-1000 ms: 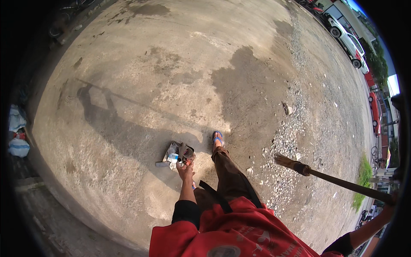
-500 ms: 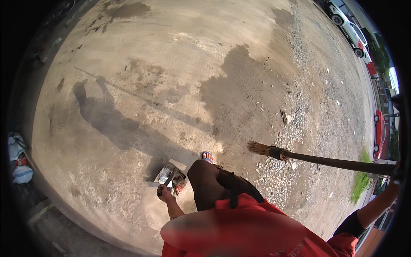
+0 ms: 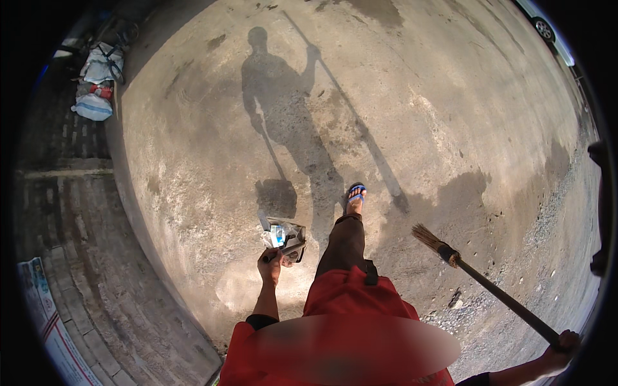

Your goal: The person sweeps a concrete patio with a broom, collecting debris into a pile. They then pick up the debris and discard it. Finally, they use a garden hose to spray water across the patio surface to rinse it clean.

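Note:
My left hand (image 3: 270, 266) is wrapped round the handle of a long-handled dustpan (image 3: 299, 231) at the lower middle. Crumpled rubbish (image 3: 277, 236), whitish and light blue, lies inside the pan. At the lower right my right hand (image 3: 562, 352) grips the wooden pole of a broom (image 3: 499, 293). Its stiff brown bristles (image 3: 426, 238) point to the upper left, seemingly off the ground. Between the two tools is my sandalled foot (image 3: 356, 193), stepping on the concrete.
Stained concrete (image 3: 187, 154) spreads ahead, with gravel (image 3: 476, 309) at the right. A brick-paved strip (image 3: 122, 289) borders it at left, where white sacks (image 3: 94, 106) and a printed banner (image 3: 51, 321) lie. A parked vehicle (image 3: 544, 29) stands far right.
The view has swung toward the right of the scene's old left side, bringing the sacks and brick strip further in. One foot is stretched forward. Both hands keep hold of dustpan and broom.

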